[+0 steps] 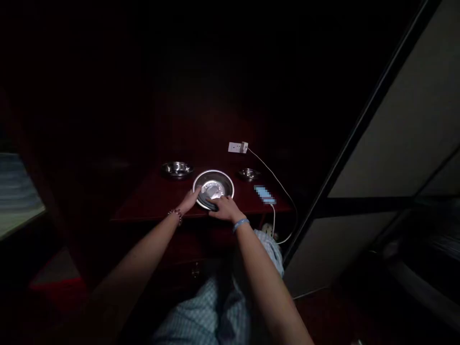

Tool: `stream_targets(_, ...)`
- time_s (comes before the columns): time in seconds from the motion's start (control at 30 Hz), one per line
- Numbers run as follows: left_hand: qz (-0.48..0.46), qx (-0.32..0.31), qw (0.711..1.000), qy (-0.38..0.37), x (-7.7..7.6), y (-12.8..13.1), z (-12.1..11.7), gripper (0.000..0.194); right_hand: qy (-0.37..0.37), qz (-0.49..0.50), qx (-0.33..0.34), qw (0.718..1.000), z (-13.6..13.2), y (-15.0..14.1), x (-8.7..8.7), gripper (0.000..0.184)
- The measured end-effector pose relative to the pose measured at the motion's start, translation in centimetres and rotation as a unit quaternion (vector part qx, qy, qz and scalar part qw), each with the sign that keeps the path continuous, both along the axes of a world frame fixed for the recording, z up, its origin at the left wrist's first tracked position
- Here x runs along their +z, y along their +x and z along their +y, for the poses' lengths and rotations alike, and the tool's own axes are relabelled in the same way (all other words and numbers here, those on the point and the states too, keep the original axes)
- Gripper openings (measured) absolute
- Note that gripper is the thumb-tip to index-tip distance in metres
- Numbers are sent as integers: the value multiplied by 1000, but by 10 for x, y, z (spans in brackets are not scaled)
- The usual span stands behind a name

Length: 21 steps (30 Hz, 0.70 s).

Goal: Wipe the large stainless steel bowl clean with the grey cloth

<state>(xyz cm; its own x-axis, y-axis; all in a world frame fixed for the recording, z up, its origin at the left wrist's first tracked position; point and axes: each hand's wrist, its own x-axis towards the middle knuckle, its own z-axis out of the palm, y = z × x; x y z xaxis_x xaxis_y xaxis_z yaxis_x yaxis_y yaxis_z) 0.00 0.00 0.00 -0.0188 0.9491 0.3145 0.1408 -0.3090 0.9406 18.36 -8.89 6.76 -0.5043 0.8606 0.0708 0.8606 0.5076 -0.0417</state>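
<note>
Holding the left rim of a round, shiny silver metal bowl (214, 182), the left hand (189, 200) is partly closed, its thumb at the edge and its other fingers mostly hidden. Just right of that grip, the right hand (225, 208) reaches over the near rim, fingers loosely bent and touching a dark grey, soft-looking cloth (206, 200) inside the bowl; whether they clasp it or only press on it, I cannot tell. The bowl rests between both hands at the near edge of a dark red, smooth tabletop (143, 203). Beyond the left hand sits a shallow, round steel dish (177, 169); beyond the right hand is a smaller, round steel dish (248, 174). Right of the right hand lies a pale blue, blurred rectangular device (265, 194) with a thin white cable (274, 218) at its near end. Farther out, behind the bowl, a white rectangular wall socket (235, 147) holds a white plug (244, 147).
</note>
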Motion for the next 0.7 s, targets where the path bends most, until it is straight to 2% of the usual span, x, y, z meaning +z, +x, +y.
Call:
stream_targets(0.13, 4, 11, 1000, -12, 1, -2, 1, 63, 23, 17, -7, 1000, 0, 7, 4, 69)
stream_targets(0.3, -31, 31, 999, -14, 3, 1, 0, 60, -6, 8, -46, 999, 1, 19, 6, 78)
stream_targets(0.53, -39, 38, 998, -7, 4, 0, -1, 56, 6, 27, -42, 999, 3, 19, 6, 49)
stream_targets(0.7, -37, 45, 998, -18, 6, 0, -2, 53, 41, 45, -43, 997, 2, 17, 8, 42)
